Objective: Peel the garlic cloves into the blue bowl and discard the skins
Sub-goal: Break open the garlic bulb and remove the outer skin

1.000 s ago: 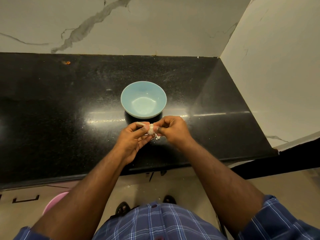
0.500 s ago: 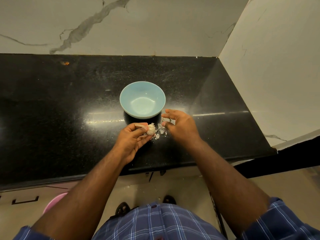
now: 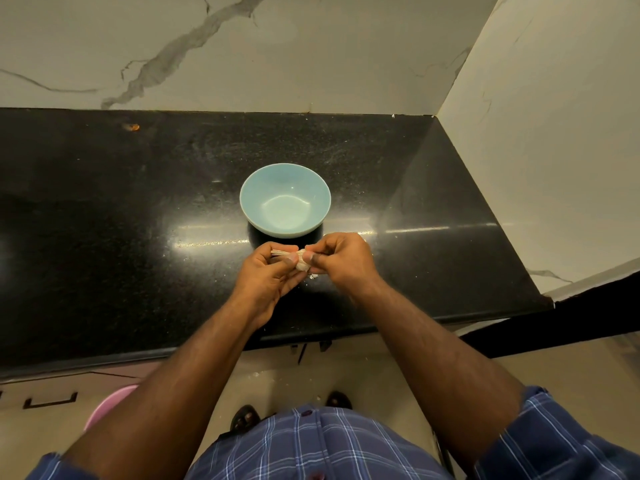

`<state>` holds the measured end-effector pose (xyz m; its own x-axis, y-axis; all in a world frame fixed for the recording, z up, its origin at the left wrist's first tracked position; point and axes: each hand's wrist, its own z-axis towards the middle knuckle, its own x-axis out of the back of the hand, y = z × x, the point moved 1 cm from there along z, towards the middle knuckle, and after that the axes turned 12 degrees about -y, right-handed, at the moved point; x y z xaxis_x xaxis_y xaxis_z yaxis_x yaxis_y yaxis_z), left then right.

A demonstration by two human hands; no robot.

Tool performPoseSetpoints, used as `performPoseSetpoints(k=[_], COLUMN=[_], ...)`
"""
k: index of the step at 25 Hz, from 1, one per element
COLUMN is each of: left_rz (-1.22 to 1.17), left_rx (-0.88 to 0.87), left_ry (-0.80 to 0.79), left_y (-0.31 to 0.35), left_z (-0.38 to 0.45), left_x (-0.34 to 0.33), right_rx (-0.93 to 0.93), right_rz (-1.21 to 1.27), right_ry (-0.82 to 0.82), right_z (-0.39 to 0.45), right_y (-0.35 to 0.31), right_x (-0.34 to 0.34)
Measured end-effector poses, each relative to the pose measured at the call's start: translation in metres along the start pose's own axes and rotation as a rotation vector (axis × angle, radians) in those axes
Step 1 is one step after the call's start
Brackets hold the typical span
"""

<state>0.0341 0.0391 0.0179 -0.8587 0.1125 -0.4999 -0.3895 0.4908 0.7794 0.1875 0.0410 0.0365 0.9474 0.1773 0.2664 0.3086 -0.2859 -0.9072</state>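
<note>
Left hand and right hand: both pinching small white garlic bulb above glossy black stone worktop; empty pale-blue round ceramic bowl just behind; marble-veined walls.

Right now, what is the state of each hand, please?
Left hand: holds the small white papery garlic bulb, fingers curled around it.
Right hand: pinches the same garlic bulb with its fingertips.
</note>
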Motion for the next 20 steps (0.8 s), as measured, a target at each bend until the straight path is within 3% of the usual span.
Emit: performPoseSetpoints(k=[5, 7, 12, 20], left_rz=[-0.015, -0.009, -0.010, 0.038], left_rx=[-0.021, -0.016, -0.006, -0.007], left_ry=[0.000, -0.002, 0.015, 0.024], left_y=[0.001, 0.001, 0.001, 0.000], left_z=[0.003, 0.001, -0.001, 0.001], left_x=[0.003, 0.001, 0.000, -0.003], right_rx=[-0.038, -0.055, -0.001, 0.117], right_rz=[0.311, 0.327, 0.113, -0.290], right_ry=[-0.015, 0.007, 0.042, -0.044], right_z=[-0.001, -0.001, 0.006, -0.003], right_y=[-0.005, -0.004, 0.006, 0.002], right_x=[0.001, 0.004, 0.015, 0.000])
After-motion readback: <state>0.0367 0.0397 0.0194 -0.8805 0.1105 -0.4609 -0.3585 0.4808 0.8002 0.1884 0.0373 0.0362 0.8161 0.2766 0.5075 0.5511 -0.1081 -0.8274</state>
